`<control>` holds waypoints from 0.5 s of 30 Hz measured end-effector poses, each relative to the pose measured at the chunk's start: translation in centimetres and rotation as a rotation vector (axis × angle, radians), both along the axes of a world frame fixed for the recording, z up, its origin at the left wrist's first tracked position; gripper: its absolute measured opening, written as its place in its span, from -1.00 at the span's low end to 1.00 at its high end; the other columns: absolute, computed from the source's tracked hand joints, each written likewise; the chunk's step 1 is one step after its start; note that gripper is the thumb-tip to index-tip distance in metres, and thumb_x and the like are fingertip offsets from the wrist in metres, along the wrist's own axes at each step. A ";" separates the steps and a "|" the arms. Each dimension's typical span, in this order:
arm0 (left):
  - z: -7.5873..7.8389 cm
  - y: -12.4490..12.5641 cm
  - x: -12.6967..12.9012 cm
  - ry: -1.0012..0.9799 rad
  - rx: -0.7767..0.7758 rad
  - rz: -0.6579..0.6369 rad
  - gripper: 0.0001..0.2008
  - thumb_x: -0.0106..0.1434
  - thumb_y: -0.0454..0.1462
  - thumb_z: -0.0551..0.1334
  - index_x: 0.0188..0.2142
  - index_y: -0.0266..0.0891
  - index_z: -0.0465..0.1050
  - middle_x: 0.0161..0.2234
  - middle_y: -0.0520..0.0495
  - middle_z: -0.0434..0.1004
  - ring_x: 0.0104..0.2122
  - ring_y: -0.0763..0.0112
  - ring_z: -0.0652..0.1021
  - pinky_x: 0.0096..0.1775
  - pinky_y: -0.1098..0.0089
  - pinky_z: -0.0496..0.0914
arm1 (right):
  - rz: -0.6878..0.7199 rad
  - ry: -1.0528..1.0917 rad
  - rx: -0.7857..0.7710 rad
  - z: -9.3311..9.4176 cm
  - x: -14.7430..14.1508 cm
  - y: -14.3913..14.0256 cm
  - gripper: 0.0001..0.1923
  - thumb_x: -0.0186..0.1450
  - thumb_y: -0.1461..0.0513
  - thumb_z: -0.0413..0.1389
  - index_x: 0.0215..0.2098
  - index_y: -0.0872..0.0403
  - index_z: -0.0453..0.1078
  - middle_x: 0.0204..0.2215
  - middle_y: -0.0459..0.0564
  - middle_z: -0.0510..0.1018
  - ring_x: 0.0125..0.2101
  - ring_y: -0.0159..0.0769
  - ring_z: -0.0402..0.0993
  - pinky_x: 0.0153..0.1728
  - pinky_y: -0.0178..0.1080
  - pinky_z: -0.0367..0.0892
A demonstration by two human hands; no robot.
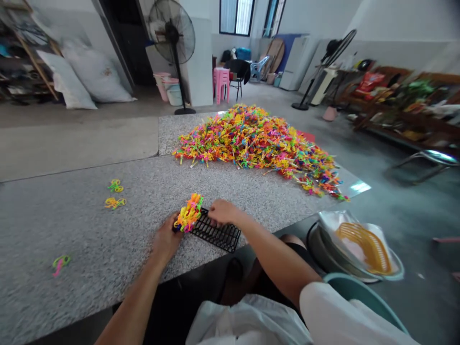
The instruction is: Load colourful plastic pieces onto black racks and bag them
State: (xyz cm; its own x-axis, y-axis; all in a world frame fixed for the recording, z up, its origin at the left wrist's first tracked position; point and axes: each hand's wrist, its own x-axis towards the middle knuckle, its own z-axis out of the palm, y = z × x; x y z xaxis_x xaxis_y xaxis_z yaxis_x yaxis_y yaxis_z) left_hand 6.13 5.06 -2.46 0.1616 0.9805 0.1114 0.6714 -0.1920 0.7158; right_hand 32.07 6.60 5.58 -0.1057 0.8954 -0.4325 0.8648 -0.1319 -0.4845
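below the frame's centre, the rack (219,235), its left end crowded with toys (189,213), is held by the half-curled left hand (168,238) while slots seem to be loaded by the right hand (223,212), bunched, any hold hidden, careful alignment apparently being needed next.

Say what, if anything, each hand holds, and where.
The left hand holds the black rack by its left end; whether the right hand holds anything is unclear.

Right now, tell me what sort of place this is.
Probably a small workshop: a big heap of colourful pieces on a speckled worktop, a black gridded tray, and full white sacks.
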 end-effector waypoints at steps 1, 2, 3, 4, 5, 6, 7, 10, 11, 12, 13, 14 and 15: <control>-0.1 0.1 0.0 -0.001 0.000 0.004 -0.39 0.18 -0.25 0.25 0.25 -0.12 0.49 0.18 -0.16 0.66 0.14 0.03 0.65 0.23 0.06 0.50 | -0.080 -0.061 0.059 0.4 1.8 1.9 -0.72 0.49 0.23 0.11 -0.11 0.15 0.68 -0.13 0.19 0.76 -0.15 -0.18 0.72 -0.14 -0.32 0.49; -0.2 0.1 0.0 -0.004 -0.001 0.009 -0.39 0.17 -0.25 0.25 0.25 -0.11 0.49 0.17 -0.15 0.67 0.13 0.03 0.65 0.24 0.06 0.50 | -0.166 -0.125 0.132 0.8 3.7 3.8 -0.65 0.53 0.26 0.02 0.04 0.20 0.64 0.01 0.29 0.72 -0.01 -0.12 0.69 -0.06 -0.26 0.49; -0.3 0.2 0.0 -0.010 -0.002 0.015 -0.39 0.17 -0.24 0.25 0.24 -0.09 0.49 0.16 -0.13 0.68 0.13 0.02 0.66 0.24 0.05 0.50 | -0.306 -0.211 0.218 1.0 5.3 5.6 -0.61 0.55 0.28 -0.02 0.13 0.20 0.60 0.08 0.31 0.69 0.07 -0.11 0.66 0.01 -0.25 0.48; -0.4 0.2 0.0 -0.017 -0.002 0.022 -0.39 0.16 -0.23 0.25 0.24 -0.08 0.49 0.14 -0.12 0.69 0.12 0.01 0.66 0.23 0.05 0.51 | -0.399 -0.264 0.259 1.1 6.9 7.4 -0.59 0.57 0.28 -0.04 0.23 0.19 0.53 0.15 0.31 0.65 0.14 -0.10 0.62 0.06 -0.23 0.46; -0.5 0.2 -0.1 -0.023 -0.003 0.028 -0.39 0.16 -0.22 0.25 0.23 -0.06 0.50 0.14 -0.11 0.69 0.12 0.00 0.66 0.24 0.04 0.51 | -0.445 -0.290 0.280 1.0 8.2 8.9 -0.56 0.58 0.27 -0.04 0.31 0.20 0.46 0.22 0.35 0.59 0.18 -0.07 0.59 0.10 -0.20 0.45; -0.6 0.2 -0.1 -0.026 -0.006 0.031 -0.39 0.16 -0.21 0.25 0.23 -0.05 0.50 0.14 -0.11 0.69 0.12 -0.01 0.66 0.24 0.04 0.51 | -0.480 -0.309 0.292 0.8 9.3 10.2 -0.55 0.59 0.25 -0.04 0.36 0.21 0.40 0.26 0.39 0.54 0.20 -0.06 0.58 0.12 -0.18 0.45; -0.7 0.2 -0.1 -0.027 -0.009 0.033 -0.40 0.16 -0.19 0.25 0.23 -0.04 0.50 0.14 -0.11 0.69 0.12 -0.01 0.66 0.24 0.03 0.50 | -0.491 -0.314 0.290 0.6 10.1 11.3 -0.53 0.59 0.23 -0.02 0.39 0.24 0.36 0.29 0.43 0.50 0.21 -0.03 0.57 0.13 -0.16 0.44; -1.0 0.3 -0.3 -0.024 -0.021 0.028 -0.39 0.17 -0.15 0.25 0.24 -0.05 0.49 0.17 -0.13 0.68 0.12 -0.02 0.67 0.23 0.02 0.51 | -0.500 -0.323 0.279 -0.2 11.8 13.3 -0.53 0.59 0.21 -0.01 0.37 0.29 0.37 0.27 0.49 0.50 0.22 -0.02 0.56 0.14 -0.15 0.42; -1.0 0.3 -0.3 -0.021 -0.023 0.031 -0.39 0.18 -0.14 0.25 0.25 -0.05 0.49 0.17 -0.13 0.67 0.13 -0.02 0.67 0.23 0.02 0.51 | -0.500 -0.326 0.274 -0.4 12.1 13.7 -0.54 0.60 0.23 -0.02 0.35 0.30 0.39 0.25 0.48 0.52 0.22 -0.02 0.55 0.14 -0.16 0.41; -1.0 0.3 -0.3 -0.017 -0.023 0.035 -0.39 0.18 -0.14 0.25 0.25 -0.05 0.49 0.18 -0.13 0.67 0.13 -0.03 0.66 0.23 0.02 0.51 | -0.497 -0.329 0.269 -0.7 12.3 13.9 -0.55 0.60 0.25 -0.03 0.33 0.30 0.40 0.23 0.46 0.54 0.22 -0.04 0.55 0.14 -0.17 0.40; -1.0 0.3 -0.4 -0.011 -0.023 0.037 -0.39 0.17 -0.14 0.25 0.24 -0.04 0.49 0.18 -0.12 0.67 0.14 -0.03 0.66 0.24 0.02 0.51 | -0.494 -0.331 0.265 -0.9 12.6 14.1 -0.56 0.59 0.26 -0.05 0.33 0.30 0.41 0.22 0.45 0.56 0.22 -0.04 0.55 0.14 -0.18 0.40; -0.9 0.4 -0.4 -0.006 -0.024 0.037 -0.40 0.17 -0.16 0.25 0.24 -0.04 0.50 0.19 -0.11 0.67 0.16 -0.02 0.65 0.25 0.02 0.50 | -0.491 -0.334 0.261 -1.0 12.7 14.1 -0.56 0.59 0.27 -0.06 0.32 0.31 0.41 0.21 0.45 0.57 0.21 -0.05 0.55 0.13 -0.20 0.39; -0.8 0.4 -0.4 -0.003 -0.025 0.036 -0.40 0.16 -0.17 0.24 0.23 -0.03 0.50 0.19 -0.11 0.66 0.17 -0.02 0.64 0.26 0.03 0.49 | -0.483 -0.337 0.258 -1.2 12.9 14.0 -0.56 0.59 0.28 -0.05 0.32 0.33 0.40 0.20 0.45 0.57 0.21 -0.06 0.55 0.12 -0.21 0.39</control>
State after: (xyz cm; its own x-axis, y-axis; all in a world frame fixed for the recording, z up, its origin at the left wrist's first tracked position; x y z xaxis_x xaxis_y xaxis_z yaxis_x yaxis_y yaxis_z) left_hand 5.76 5.43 -3.29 0.1262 0.9882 0.0872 0.6753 -0.1499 0.7222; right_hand 44.93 20.64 4.39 0.4400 0.8876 -0.1360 0.8474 -0.4605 -0.2643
